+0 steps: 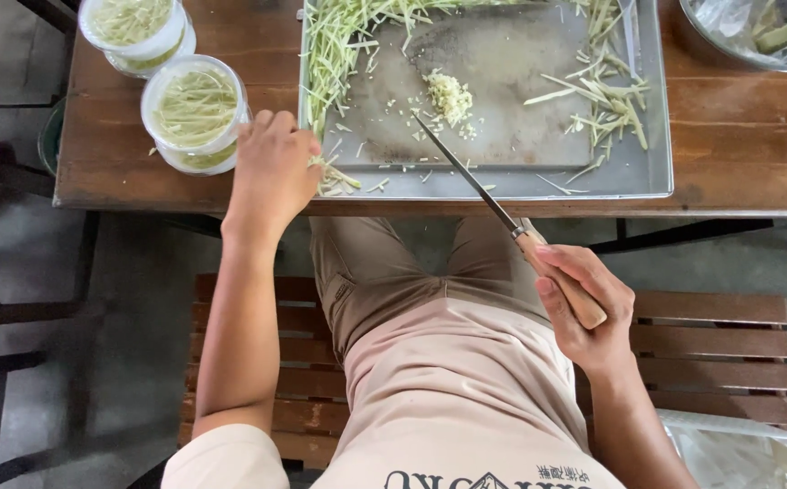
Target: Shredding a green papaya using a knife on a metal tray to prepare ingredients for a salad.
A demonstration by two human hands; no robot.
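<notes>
Nearest me, my right hand (584, 303) is wrapping closed around the pale wooden handle of a long thin-bladed knife (502, 213), its tip resting on the grey cutting board (502, 91) inside the shallow metal tray (656, 172) on the brown wooden table (729, 136). My left hand (271, 172) is closing over a pinch of pale green shredded strips (335, 177) at the tray's front-left corner, just beside a round white plastic tub (196, 113) filled with shreds. I judge I am gathering shreds for the tubs; next I am needing to lift the pinch cleanly over the tray's rim, keeping the blade parked.
</notes>
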